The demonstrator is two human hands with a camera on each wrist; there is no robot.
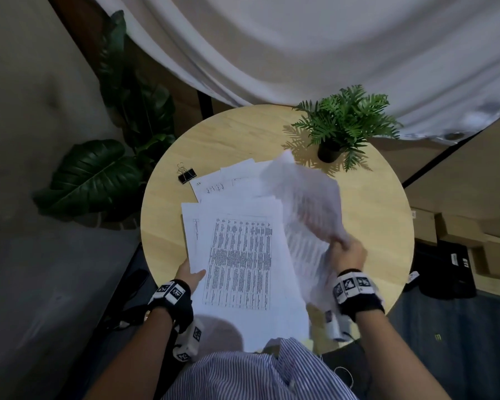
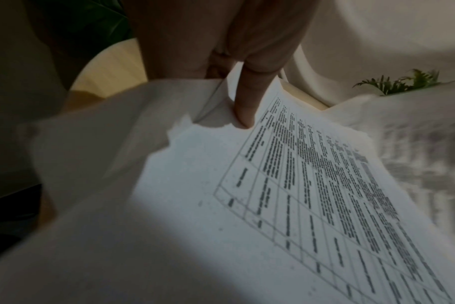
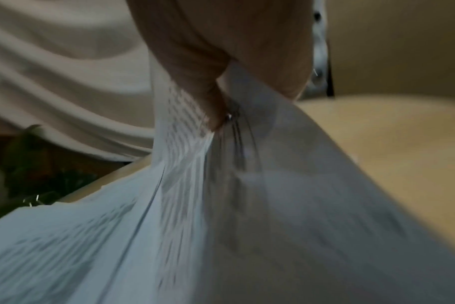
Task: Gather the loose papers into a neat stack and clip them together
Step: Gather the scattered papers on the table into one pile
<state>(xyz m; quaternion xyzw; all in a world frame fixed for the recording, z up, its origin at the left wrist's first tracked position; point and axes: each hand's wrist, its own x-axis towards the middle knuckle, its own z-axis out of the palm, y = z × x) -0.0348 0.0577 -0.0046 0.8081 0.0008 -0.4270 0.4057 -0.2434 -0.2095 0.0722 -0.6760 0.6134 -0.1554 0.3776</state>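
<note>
Both hands on the papers!
Left hand (image 1: 189,274) pinches the papers (image 1: 240,255); right hand (image 1: 347,251) grips a lifted sheet (image 1: 303,194). Binder clip (image 1: 186,175) lies beyond the left fingers, near the table (image 1: 370,203) edge.

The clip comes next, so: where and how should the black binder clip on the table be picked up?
Probably by the black body of the binder clip, from above, across its two flat sides. It lies alone on the round table left of the papers; its wire handles point away, so nothing blocks a top-down grip.

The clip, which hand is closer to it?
Left. The left hand holds papers below the clip; the right hand is far across, lifting a sheet.
</note>
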